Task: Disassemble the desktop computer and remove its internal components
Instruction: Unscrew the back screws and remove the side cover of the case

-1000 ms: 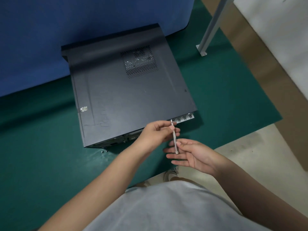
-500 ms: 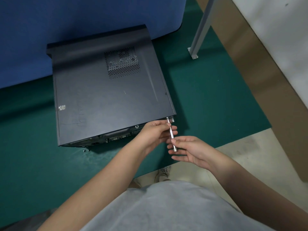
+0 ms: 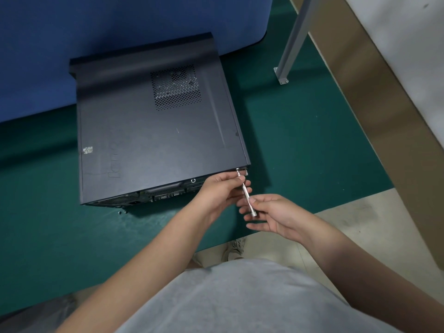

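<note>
I see the computer (image 3: 153, 131) lying flat on its side on the green surface (image 3: 300, 140), its rear end toward me and its far end against the blue panel (image 3: 120, 25). The side cover faces up, a perforated vent (image 3: 176, 87) in its far half and a torn sticker (image 3: 87, 150) near its left edge.

My left hand (image 3: 221, 191) holds the upper part of a thin silver screwdriver (image 3: 245, 192) — its grip is a pinch, thumb and fingers curled round the shaft. The tip sits at the case's near right corner, just under the cover's edge; whether it is seated in a screw I cannot tell. My right hand (image 3: 271, 216) takes the tool's lower end between thumb and forefinger, the other fingers lying straight and relaxed beneath.

Two small dark specks — perhaps screws (image 3: 122, 212) — lie on the surface just in front of the case's near left corner. A grey metal post (image 3: 292, 39) stands on the surface to the right, well apart from the case.
</note>
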`<state>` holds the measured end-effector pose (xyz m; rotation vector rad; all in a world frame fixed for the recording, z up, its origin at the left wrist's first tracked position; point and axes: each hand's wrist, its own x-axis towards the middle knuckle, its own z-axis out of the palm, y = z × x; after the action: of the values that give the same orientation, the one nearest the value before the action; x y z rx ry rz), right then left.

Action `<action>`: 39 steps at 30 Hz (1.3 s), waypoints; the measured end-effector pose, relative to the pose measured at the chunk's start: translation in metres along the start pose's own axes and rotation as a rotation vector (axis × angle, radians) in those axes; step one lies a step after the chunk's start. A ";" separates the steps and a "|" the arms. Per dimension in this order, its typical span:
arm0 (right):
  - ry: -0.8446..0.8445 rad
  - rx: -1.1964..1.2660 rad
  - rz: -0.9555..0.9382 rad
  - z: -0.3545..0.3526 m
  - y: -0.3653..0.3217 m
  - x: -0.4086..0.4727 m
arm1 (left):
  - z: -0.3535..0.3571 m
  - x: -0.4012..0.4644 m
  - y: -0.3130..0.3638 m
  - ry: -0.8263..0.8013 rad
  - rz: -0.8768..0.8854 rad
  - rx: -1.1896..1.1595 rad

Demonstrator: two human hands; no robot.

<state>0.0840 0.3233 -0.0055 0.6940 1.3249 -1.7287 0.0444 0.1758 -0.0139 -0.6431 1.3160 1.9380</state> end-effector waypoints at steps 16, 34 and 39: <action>-0.015 0.053 0.044 0.007 -0.009 -0.001 | 0.005 -0.002 0.005 0.105 -0.002 0.010; 0.319 -0.134 -0.070 0.016 -0.010 0.003 | 0.002 0.002 0.008 -0.005 -0.093 -0.045; 0.364 -0.243 -0.104 0.020 -0.011 0.006 | 0.006 0.002 0.005 0.140 -0.038 0.095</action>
<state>0.0725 0.3036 0.0013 0.8362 1.8150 -1.5308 0.0396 0.1807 -0.0103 -0.7617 1.4613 1.8159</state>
